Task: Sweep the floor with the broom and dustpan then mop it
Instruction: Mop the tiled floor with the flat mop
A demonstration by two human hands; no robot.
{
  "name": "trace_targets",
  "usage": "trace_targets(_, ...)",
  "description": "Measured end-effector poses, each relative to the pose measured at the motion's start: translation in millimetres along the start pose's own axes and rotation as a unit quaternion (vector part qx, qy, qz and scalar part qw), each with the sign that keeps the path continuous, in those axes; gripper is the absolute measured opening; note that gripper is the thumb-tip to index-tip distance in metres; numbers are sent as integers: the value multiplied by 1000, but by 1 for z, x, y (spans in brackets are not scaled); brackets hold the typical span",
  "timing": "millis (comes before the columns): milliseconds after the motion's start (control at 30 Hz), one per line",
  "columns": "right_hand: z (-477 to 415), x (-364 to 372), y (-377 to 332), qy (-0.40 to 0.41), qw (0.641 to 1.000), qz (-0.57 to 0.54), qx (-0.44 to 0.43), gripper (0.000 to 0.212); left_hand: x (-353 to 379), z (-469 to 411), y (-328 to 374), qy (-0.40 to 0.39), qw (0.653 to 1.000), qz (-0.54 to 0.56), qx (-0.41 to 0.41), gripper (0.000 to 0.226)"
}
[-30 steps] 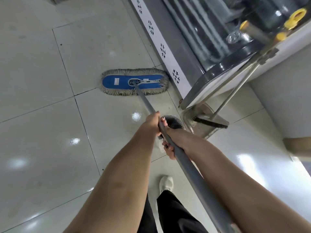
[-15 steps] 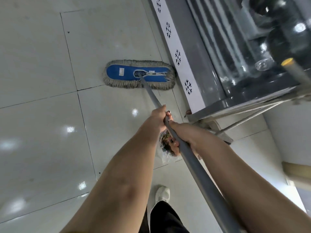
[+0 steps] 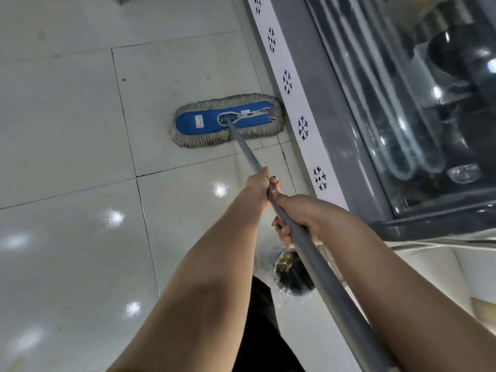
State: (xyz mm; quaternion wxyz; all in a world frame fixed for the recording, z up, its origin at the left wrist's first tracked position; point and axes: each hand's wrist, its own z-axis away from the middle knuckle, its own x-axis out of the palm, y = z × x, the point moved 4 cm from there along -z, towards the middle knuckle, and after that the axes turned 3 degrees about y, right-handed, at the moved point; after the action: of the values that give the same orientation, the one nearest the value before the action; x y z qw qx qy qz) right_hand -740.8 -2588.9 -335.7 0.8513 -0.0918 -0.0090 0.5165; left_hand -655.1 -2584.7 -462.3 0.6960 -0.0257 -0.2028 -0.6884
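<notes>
While mopping, judged the second stage of the task from the tool in hand; broom and dustpan not in view.

- Floor (image 3: 67,130): pale glossy tiles, left half of frame, ceiling lights reflected; a few dark specks above centre-left, unmopped by the look of them.
- Mop head (image 3: 225,120): blue pad with grey fringe, flat on the tile, upper centre of frame; right tip against or just short of the snowflake strip, cannot tell which.
- Mop handle (image 3: 249,154): grey pole, from the pad socket down toward the lower right of frame.
- Left hand (image 3: 259,183): centre of frame, fingers curled round the handle, the grip nearer the pad.
- Right hand (image 3: 295,214): just below and right of the left, fingers wrapped round the handle.
- Dark bag (image 3: 292,277): lower centre, under the handle, debris inside, blurred.
- Snowflake strip (image 3: 295,103): white band, diagonal, right of centre.
- Cabinet (image 3: 402,103): glass-fronted, grey-framed, right of frame.

Next move, as judged: a stroke along the strip's edge or back toward the feet. Required: pad kept flat, both grips firm, right tip close to the cabinet base without riding up it, handle steered clear of the bag.
</notes>
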Motion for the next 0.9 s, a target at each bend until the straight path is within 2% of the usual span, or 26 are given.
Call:
trace_targets(267, -25, -8, -124, 3, 1000, -7, 24, 53, 57, -43, 107, 41, 998, -45, 6, 31)
trace_targets(433, -37, -14, -216, -2, 1000, 10, 5, 50, 99, -64, 185, 49, 997, -54, 14, 25)
trace_targets(700, -56, 0, -336, -12, 999, -10, 32, 48, 135, -103, 291, 41, 998, -53, 5, 27)
trace_targets(900, -66, 20, -436, -8, 999, -6, 39, 50, 160, -134, 386, 12, 998, -54, -6, 14)
